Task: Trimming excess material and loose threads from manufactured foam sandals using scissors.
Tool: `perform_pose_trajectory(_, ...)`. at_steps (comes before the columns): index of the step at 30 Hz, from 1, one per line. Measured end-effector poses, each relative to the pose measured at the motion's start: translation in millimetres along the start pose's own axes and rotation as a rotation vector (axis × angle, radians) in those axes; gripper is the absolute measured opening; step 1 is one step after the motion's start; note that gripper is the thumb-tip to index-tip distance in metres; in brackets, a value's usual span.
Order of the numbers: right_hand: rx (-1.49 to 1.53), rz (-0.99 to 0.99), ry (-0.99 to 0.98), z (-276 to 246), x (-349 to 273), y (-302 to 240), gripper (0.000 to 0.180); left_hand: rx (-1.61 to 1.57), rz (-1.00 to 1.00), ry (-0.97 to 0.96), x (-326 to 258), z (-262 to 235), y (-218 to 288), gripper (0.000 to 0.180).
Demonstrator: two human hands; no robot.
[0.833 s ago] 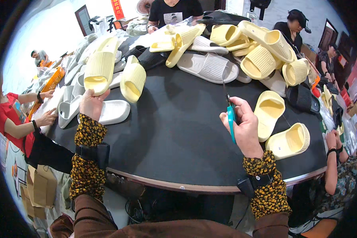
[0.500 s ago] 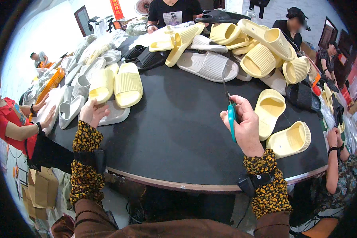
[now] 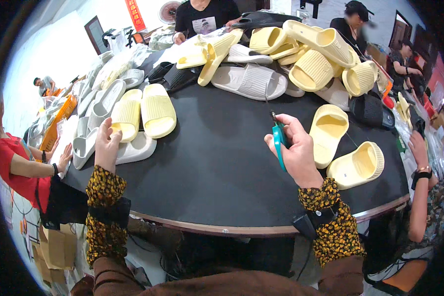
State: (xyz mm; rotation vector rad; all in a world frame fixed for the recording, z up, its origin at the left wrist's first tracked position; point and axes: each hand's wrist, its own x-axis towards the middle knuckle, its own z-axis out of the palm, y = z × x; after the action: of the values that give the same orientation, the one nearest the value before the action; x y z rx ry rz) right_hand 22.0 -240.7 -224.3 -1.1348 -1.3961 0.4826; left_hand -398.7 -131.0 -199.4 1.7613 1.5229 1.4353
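Note:
My left hand [image 3: 107,148] stands upright at the left with its fingers stretched, at the edge of a yellow ribbed slide sandal [image 3: 127,116]. It grips nothing that I can see. A second yellow slide [image 3: 158,111] lies close beside that one, and a pale grey slide [image 3: 137,149] rests partly under them. My right hand [image 3: 299,150] is closed around teal-handled scissors [image 3: 279,143], their thin dark blades pointing away from me. Just right of this hand lie two more yellow slides, one [image 3: 329,135] lengthwise and one [image 3: 357,166] slanted, with a thin thread between them.
The black tabletop [image 3: 222,172] has a curved near edge. At its far side is a heap of yellow, grey and black slides [image 3: 311,69]; more grey slides [image 3: 107,97] pile up at the left. Co-workers stand around the table, one in red [image 3: 24,175] close at my left.
My left hand has straightened its fingers and turned upright beside the yellow slide. My right hand still holds the scissors. The whole view has shifted slightly.

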Motion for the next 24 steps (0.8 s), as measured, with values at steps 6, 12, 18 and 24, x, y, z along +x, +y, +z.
perform_pose_trajectory(6,-0.029,0.022,-0.022,-6,-1,3,0.038,-0.274,0.161,-0.653,-83,19,145,0.025)
perform_pose_trajectory(12,-0.031,-0.044,0.007,-1,2,0,0.033,-1.019,0.827,-1.795,-121,5,250,0.028)
perform_pose_trajectory(18,-0.095,-0.062,-0.031,-5,2,13,0.037,-1.130,1.027,-1.796,-155,3,248,0.027)
perform_pose_trajectory(24,-0.132,-0.058,0.017,-10,1,11,0.033,-1.276,1.018,-1.668,-140,12,239,0.029)
